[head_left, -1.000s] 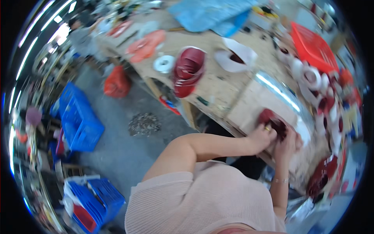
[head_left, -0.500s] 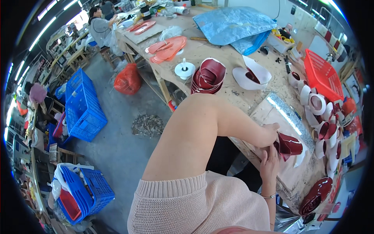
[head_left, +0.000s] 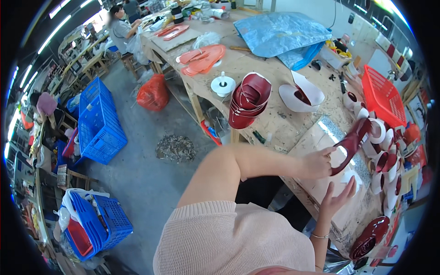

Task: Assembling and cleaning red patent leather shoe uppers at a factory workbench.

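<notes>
My left hand (head_left: pixel 319 163) pinches one end of a glossy dark red shoe upper (head_left: pixel 351 145), a curved, open piece raised over the workboard. Just below it, my right hand (head_left: pixel 337 198) is off the piece, its fingers spread and nothing in them. Under the hands lies a pale board (head_left: pixel 316 149) with a shiny metal strip (head_left: pixel 331 129) along it. A white piece (head_left: pixel 351 179) rests on that board near my right fingertips. To the left stands a nested stack of dark red uppers (head_left: pixel 247 110), and beside it a white upper (head_left: pixel 295 97) with a red inside.
Rows of white and red uppers (head_left: pixel 381 160) line the right side, below a red plastic basket (head_left: pixel 382 96). More glossy red pieces (head_left: pixel 370 236) lie at the lower right. A white spool (head_left: pixel 223 85), coral sheets (head_left: pixel 204 59) and blue sheeting (head_left: pixel 279 34) occupy the table. Blue crates (head_left: pixel 101 133) stand on the floor.
The red upper has moved up and right, opening out from its folded shape in my left hand. My right hand has let go and spread its fingers. My left arm has swung lower.
</notes>
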A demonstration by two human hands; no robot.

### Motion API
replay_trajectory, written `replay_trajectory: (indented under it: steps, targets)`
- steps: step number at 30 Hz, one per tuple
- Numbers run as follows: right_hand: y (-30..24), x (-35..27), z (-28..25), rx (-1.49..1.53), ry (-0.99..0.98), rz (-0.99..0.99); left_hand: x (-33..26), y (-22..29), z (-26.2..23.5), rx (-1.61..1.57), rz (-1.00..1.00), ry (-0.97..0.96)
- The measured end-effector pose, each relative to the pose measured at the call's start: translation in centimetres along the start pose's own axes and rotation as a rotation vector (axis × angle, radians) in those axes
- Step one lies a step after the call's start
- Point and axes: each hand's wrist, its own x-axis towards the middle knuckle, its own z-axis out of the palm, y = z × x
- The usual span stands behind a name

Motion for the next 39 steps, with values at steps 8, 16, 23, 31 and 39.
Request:
replay_trajectory:
  steps: [8, 16, 23, 31, 39]
  targets:
    - [0.7, 1.3, 1.3, 0.215, -0.422, 0.348, -2.0, 7.3, 3.8, -0.579, -0.385, 0.154]
    - [5.0, 4.1, 0.0, 0.769, -0.472, 0.746, -1.4, 6.4, 2.1, -0.640, -0.142, 0.307]
    - [0.4, 5.3, -1.8, 1.333, -0.518, 0.871, -1.4, 5.1, -2.0, -1.697, -0.711, 0.409]
    - [-0.8, 4.0, -0.9, 1.337, -0.269, 0.909, -2.0, 4.4, -1.8, -1.574, -0.650, 0.273]
    - [-2.0, 4.6, -2.3, 1.252, -0.375, 0.741, -2.0, 3.2, -2.5, -1.863, -0.595, 0.499]
